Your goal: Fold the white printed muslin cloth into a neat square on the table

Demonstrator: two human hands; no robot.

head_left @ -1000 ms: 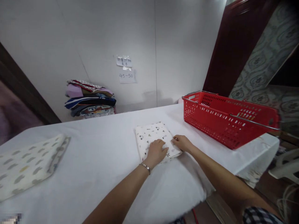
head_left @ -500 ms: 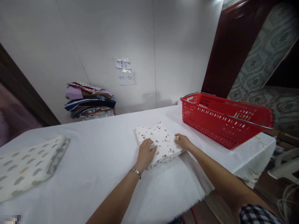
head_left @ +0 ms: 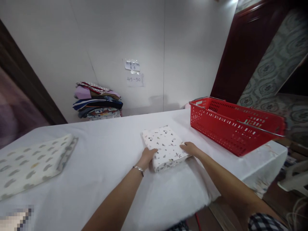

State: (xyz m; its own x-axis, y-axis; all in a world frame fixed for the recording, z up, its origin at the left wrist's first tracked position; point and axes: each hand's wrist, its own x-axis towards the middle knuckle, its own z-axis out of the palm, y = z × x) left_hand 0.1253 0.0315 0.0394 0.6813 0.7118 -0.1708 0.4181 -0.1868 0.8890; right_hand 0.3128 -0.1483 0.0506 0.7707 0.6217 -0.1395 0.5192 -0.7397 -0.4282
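A folded white cloth (head_left: 166, 144) with small printed motifs lies on the white-covered table in front of me. My left hand (head_left: 147, 157) grips its left edge, thumb on top and the other fingers hidden down the side. On the opposite edge, my right hand (head_left: 190, 148) holds the cloth the same way, thumb over the upper face. The layers show along the near side. Farther left lies another folded cloth (head_left: 36, 160), cream with grey leaf-like spots.
A red plastic basket (head_left: 228, 128) with metal handles stands at the table's right end. Several folded garments (head_left: 98, 101) are stacked by the back wall. Paper signs (head_left: 135, 79) hang on that wall. A white stool (head_left: 295, 176) is beyond the table's right side.
My left hand has slid from the cloth's top to its left edge and gripped it. The right hand stays at the right edge. My view has shifted slightly left.
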